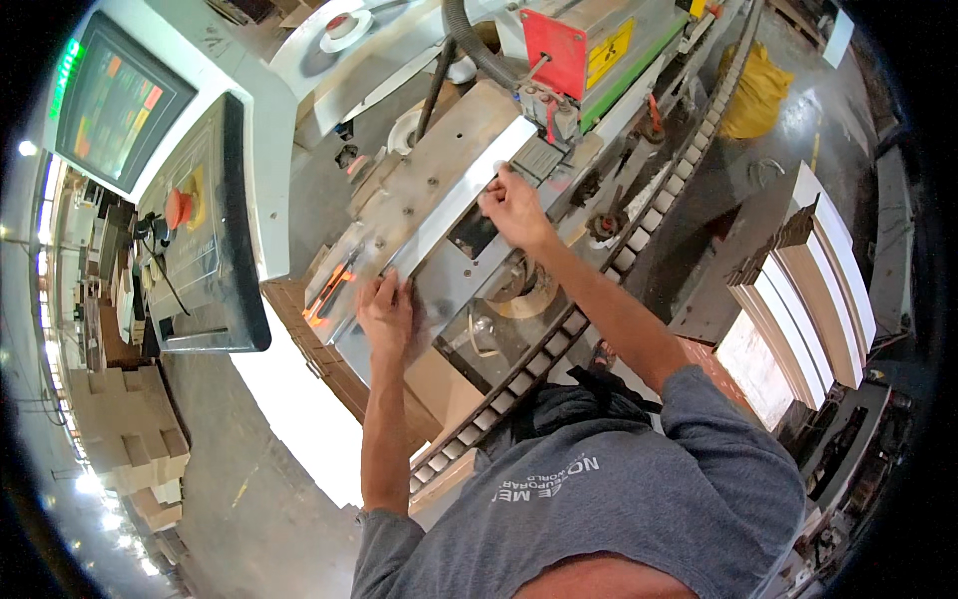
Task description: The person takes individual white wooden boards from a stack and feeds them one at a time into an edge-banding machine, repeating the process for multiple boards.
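Observation:
A long, narrow white strip (454, 205) lies slantwise along the metal bed of a machine (424, 180). At its near left end, my left hand (386, 314) has its fingers curled over the strip's edge. Farther up and to the right, my right hand (516, 210) grips the same edge between thumb and bent fingers, close to the far end. Below my right hand, a dark rectangular opening (473, 240) shows in the metal surface. An orange glow (332, 290) lights the machine just left of my left hand.
A control panel with a screen (122, 105) and a red knob (179, 209) stands at the left. The chain-like conveyor track (639, 240) runs diagonally beside me. White-faced boards (798, 299) are stacked at the right; a yellow sack (755, 95) sits beyond. Cardboard boxes (125, 419) are piled far left.

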`<state>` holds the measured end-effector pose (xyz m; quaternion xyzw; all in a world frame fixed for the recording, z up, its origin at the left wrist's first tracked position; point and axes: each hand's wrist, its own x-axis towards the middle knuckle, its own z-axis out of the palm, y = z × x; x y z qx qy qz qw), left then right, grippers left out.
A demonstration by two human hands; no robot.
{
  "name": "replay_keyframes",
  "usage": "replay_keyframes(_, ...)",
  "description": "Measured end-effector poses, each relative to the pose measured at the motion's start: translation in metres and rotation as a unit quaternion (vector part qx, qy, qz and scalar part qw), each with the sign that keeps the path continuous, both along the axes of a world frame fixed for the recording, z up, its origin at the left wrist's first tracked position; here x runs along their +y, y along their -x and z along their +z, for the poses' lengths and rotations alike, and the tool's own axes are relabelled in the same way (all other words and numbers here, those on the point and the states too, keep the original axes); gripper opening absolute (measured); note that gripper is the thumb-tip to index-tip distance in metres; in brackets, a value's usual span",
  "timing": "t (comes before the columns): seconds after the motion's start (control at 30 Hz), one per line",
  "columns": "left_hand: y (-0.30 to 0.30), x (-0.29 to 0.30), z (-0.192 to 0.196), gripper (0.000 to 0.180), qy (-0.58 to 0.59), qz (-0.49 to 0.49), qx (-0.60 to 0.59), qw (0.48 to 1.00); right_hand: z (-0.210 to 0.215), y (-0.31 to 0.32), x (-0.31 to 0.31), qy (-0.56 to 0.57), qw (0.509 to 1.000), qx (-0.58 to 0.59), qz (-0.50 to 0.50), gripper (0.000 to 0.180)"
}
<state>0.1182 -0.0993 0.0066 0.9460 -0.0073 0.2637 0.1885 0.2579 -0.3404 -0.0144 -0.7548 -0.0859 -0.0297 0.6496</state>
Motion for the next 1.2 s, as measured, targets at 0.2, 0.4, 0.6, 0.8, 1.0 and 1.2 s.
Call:
replay_keyframes(0.2,-0.047,-0.048,-0.007,0.022,-0.002,-0.048,-0.041,0.998,0.02,0.018,-0.044,0.034,0.998,-0.06,-0.011,0.028)
replay_keyframes(0.4,-0.098,-0.07,-0.034,0.016,0.028,-0.062,-0.035,0.997,0.022,0.122,-0.125,0.129,0.979,-0.146,-0.052,0.057)
replay_keyframes(0.6,-0.133,-0.114,-0.023,0.027,0.03,-0.085,-0.01,0.996,-0.004,0.224,-0.309,0.415,0.872,-0.018,-0.26,0.071)
replay_keyframes(0.8,-0.113,-0.165,-0.007,0.029,0.082,-0.173,0.023,0.981,-0.048,0.3,-0.44,0.617,0.708,0.008,-0.343,0.071)
replay_keyframes(1.0,-0.093,-0.196,0.009,0.022,0.07,-0.187,0.038,0.979,-0.035,0.297,-0.459,0.617,0.722,0.037,-0.31,0.066)
replay_keyframes(1.2,-0.04,-0.269,0.051,0.039,0.046,-0.384,-0.02,0.922,0.009,0.3,-0.435,0.575,0.779,0.069,-0.239,0.051)
